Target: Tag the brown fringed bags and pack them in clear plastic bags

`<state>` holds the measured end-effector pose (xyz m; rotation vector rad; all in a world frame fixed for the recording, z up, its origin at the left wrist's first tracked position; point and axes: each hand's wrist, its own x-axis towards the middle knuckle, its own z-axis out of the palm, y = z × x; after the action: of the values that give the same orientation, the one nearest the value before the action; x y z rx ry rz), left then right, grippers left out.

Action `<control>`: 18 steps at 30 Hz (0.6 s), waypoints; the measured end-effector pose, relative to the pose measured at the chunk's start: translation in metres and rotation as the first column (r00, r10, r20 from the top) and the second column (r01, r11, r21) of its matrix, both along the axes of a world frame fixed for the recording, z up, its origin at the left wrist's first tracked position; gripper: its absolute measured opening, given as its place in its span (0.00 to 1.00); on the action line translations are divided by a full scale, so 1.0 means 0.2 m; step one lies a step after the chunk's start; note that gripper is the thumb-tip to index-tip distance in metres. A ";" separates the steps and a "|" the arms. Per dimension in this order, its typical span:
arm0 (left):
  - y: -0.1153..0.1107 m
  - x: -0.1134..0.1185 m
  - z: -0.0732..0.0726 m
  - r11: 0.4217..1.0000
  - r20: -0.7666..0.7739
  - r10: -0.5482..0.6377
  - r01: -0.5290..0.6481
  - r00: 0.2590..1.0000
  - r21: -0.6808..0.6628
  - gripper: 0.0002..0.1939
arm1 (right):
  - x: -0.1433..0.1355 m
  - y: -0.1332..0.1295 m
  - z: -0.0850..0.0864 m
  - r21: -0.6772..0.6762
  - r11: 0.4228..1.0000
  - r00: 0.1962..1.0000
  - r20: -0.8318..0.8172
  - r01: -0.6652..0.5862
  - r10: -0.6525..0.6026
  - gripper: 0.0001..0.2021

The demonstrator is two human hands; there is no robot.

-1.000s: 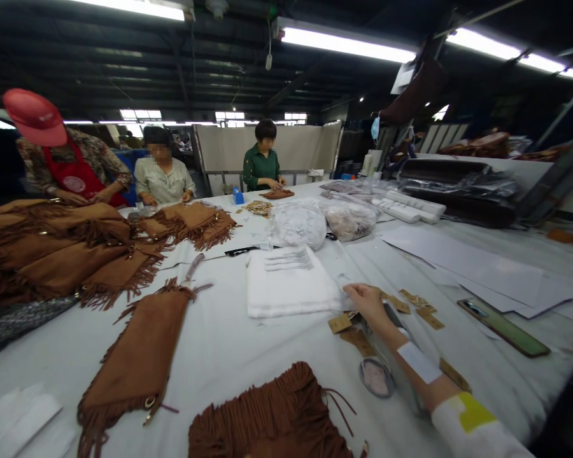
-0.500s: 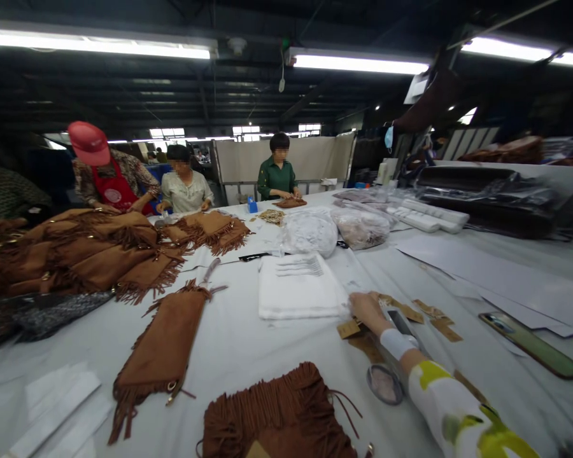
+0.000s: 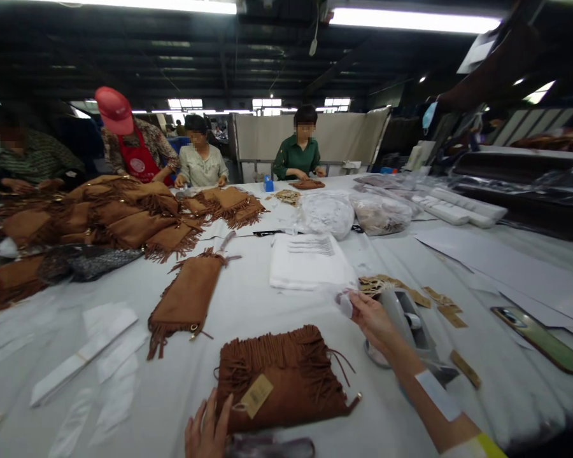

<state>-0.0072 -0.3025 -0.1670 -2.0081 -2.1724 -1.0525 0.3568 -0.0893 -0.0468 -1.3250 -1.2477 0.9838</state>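
Note:
A brown suede fringed bag (image 3: 286, 381) lies flat in front of me, with a tan paper tag (image 3: 256, 395) on it. My left hand (image 3: 207, 425) rests at the bag's lower left corner, fingers spread and nothing in them. Below the bag sits a dark strap-like piece under clear plastic, partly cut off by the frame. My right hand (image 3: 370, 315) is closed in a pinch on a small whitish translucent piece (image 3: 346, 305), whose kind I cannot make out. Just right of that hand stands a grey tape dispenser (image 3: 405, 324). White folded sheets (image 3: 310, 270) lie beyond my fingertips.
Another fringed bag (image 3: 188, 292) lies to the left, before a heap of tan fringed bags (image 3: 119, 213). White paper strips (image 3: 86, 356) are at the left. Several tags (image 3: 446, 305) and a phone (image 3: 539, 337) lie right. Co-workers stand across the table (image 3: 267, 356).
The view has shifted, showing more of the near table. My left hand has come into view at the bag. My right hand has drawn clear of the dispenser, with the whitish piece now visible.

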 end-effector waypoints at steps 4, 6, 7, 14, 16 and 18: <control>0.00 0.02 0.13 0.995 0.033 -0.100 0.098 0.994 0.035 0.22 | -0.16 -0.21 -0.08 0.044 0.995 0.987 0.133 0.087 -0.092 0.22; 0.04 0.06 0.18 0.982 0.101 -0.186 0.189 0.977 -0.026 0.21 | -0.25 -0.30 -0.11 0.111 0.989 0.947 0.297 0.094 -0.123 0.21; 0.07 0.09 0.19 0.973 0.104 -0.220 0.226 0.970 -0.048 0.21 | -0.30 -0.35 -0.13 0.137 0.988 0.924 0.364 0.067 -0.114 0.20; 0.15 0.17 0.18 0.960 0.037 -0.252 0.254 0.967 -0.113 0.15 | -0.54 -0.54 -0.23 0.370 0.912 0.821 0.566 -0.175 -0.072 0.15; 0.14 0.17 0.19 0.968 0.128 -0.244 0.249 0.961 -0.027 0.16 | -0.58 -0.54 -0.21 0.450 0.869 0.808 0.579 -0.207 -0.108 0.14; 0.14 0.17 0.20 0.982 0.254 -0.186 0.171 0.949 0.081 0.15 | -0.64 -0.54 -0.20 0.524 0.812 0.797 0.590 -0.258 -0.128 0.13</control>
<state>0.0268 -0.2755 -0.1269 -2.1842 -2.0686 -1.4625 0.2292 -0.1974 -0.0859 -1.1110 -1.9096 0.1320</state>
